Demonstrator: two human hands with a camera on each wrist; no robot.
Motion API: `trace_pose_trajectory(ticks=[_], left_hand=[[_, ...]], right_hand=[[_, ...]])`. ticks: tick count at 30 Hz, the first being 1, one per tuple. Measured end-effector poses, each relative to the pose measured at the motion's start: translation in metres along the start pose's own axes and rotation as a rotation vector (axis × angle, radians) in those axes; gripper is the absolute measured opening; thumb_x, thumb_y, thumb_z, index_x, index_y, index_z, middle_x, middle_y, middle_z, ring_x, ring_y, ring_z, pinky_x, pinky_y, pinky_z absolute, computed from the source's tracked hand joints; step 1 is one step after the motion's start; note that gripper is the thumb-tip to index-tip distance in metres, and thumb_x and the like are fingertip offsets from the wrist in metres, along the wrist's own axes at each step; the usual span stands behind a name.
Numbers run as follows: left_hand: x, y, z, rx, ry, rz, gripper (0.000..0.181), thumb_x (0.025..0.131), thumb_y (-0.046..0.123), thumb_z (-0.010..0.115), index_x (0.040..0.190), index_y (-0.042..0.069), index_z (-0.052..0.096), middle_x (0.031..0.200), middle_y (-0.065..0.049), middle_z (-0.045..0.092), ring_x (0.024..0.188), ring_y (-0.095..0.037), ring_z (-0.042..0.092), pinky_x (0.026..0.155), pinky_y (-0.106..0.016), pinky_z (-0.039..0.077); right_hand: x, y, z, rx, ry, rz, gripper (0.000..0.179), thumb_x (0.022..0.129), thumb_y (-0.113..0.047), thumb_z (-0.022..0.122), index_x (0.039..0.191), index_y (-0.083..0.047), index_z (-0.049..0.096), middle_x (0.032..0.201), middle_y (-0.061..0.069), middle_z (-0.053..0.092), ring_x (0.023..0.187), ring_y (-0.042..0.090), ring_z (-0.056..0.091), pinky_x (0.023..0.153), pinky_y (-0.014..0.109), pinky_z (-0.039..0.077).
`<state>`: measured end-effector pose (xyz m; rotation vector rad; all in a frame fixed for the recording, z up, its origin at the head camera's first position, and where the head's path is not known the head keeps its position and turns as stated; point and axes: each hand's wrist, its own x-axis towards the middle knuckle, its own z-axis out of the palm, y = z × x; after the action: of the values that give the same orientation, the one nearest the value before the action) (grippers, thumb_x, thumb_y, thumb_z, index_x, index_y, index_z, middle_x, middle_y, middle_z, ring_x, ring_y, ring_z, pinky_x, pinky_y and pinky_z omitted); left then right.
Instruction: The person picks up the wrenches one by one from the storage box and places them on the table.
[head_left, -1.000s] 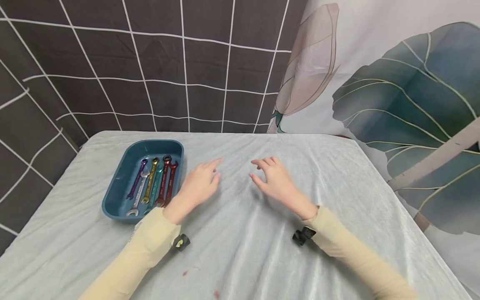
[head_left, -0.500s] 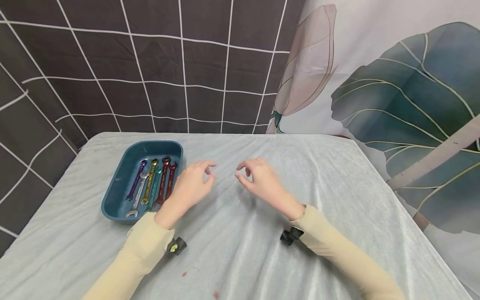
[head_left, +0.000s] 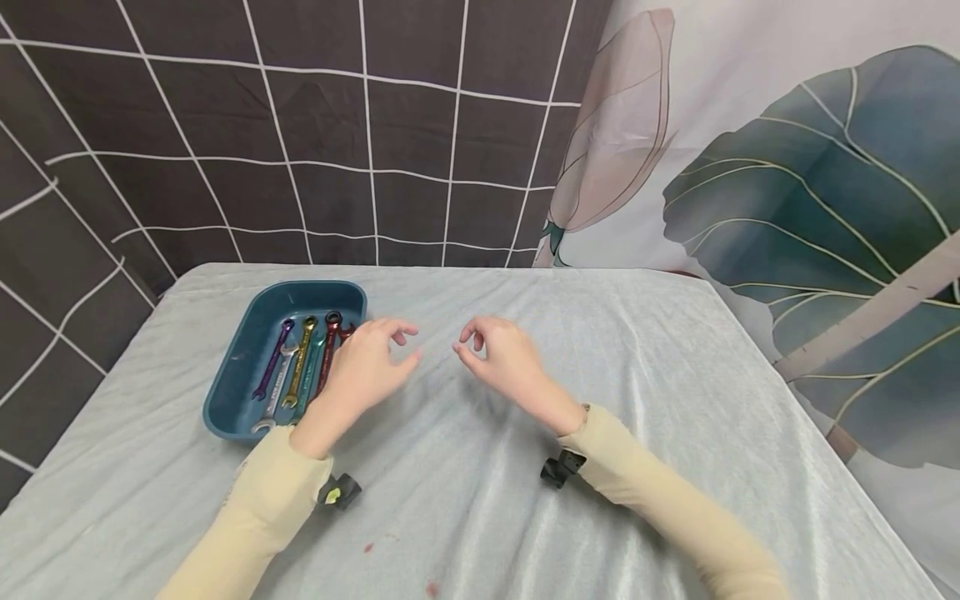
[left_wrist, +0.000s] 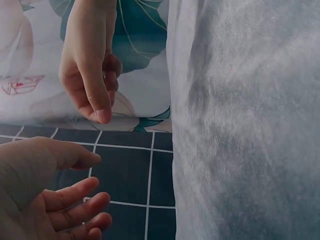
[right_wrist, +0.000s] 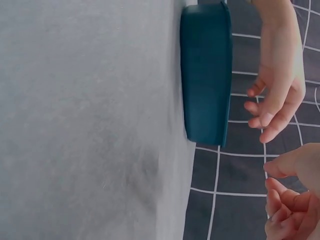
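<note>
Your tray (head_left: 307,295) sits at the ten o'clock of the desk (head_left: 480,508), perhaps to suit the nearer arm. Its wrenches (head_left: 301,362), purple, silver, gold, teal and red, lie side by side, probably so each lifts out singly. Your left hand (head_left: 363,362), fingers loosely spread, hides part of the tray's four o'clock wall. Your right hand (head_left: 510,358), at its three o'clock, curls loosely; neither holds anything.

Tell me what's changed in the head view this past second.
The left hand and right hand shifted left, the right's fingers curling more. The left now hides more of the wrenches. Nothing was grasped or released; the blue tray and wrenches stayed put.
</note>
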<state>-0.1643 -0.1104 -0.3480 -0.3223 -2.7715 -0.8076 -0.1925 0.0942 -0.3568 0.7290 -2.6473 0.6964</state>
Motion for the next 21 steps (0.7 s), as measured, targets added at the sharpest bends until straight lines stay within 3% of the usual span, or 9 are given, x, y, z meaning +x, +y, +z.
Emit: trace_pose_trajectory(ticks=[12,21], left_hand=[[-0.003,-0.011,-0.012,-0.019,-0.062,-0.056,0.04,0.085,0.033,0.069,0.118,0.011,0.067,0.111,-0.01,0.068,0.1,-0.028,0.061,0.077,-0.046,0.051],[-0.005,-0.021,-0.022,-0.051,-0.039,-0.09,0.044,0.087,0.037,0.068,0.119,0.008,0.065,0.116,-0.014,0.067,0.103,-0.032,0.062,0.084,-0.048,0.049]], right_hand=[[0.014,-0.014,0.007,0.055,-0.03,0.027,0.009,0.087,-0.023,0.069,0.088,-0.014,0.067,0.077,-0.002,0.063,0.059,0.008,0.051,0.054,0.021,0.041],[0.024,-0.022,0.01,0.128,-0.067,0.051,0.012,0.088,-0.024,0.068,0.093,-0.012,0.069,0.083,0.0,0.069,0.063,0.008,0.057,0.061,0.022,0.045]])
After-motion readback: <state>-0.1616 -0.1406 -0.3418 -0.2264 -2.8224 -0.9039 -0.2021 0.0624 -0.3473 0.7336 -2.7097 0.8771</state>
